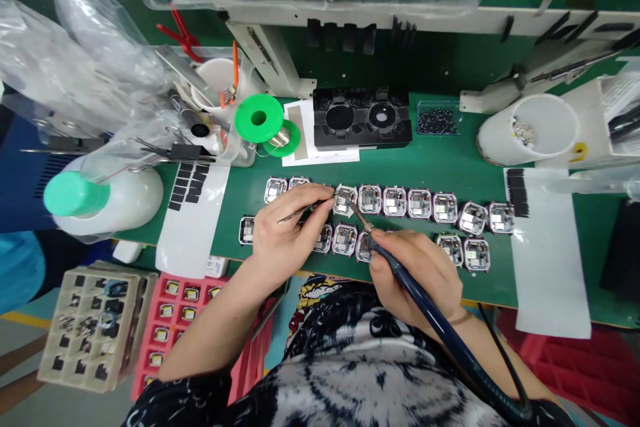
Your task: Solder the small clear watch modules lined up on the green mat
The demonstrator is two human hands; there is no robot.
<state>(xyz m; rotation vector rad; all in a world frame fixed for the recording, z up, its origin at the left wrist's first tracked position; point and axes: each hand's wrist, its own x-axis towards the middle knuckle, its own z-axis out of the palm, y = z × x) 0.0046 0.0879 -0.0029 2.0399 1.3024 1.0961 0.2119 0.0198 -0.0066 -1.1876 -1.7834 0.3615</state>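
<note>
My left hand (pixel 290 220) is closed around a pair of tweezers (pixel 301 211), whose tips reach the left side of an opened watch case (pixel 345 201) in the back row. A dark blue soldering iron (pixel 411 288) is gripped in my right hand (pixel 417 270). Its metal tip comes down at the right side of that same case; whether it touches is too small to tell. Similar cases with bare circuit boards lie in two rows, among them one (pixel 370 199) just to the right. My hands hide part of the front row (pixel 345 239).
Behind the rows stand a green solder spool (pixel 259 118), a black fixture (pixel 363 118) and a small tray of black parts (pixel 439 120). A white bottle (pixel 107 197) is at left, a white cup (pixel 530 127) at right. Red trays (pixel 170 327) sit below the table's left edge.
</note>
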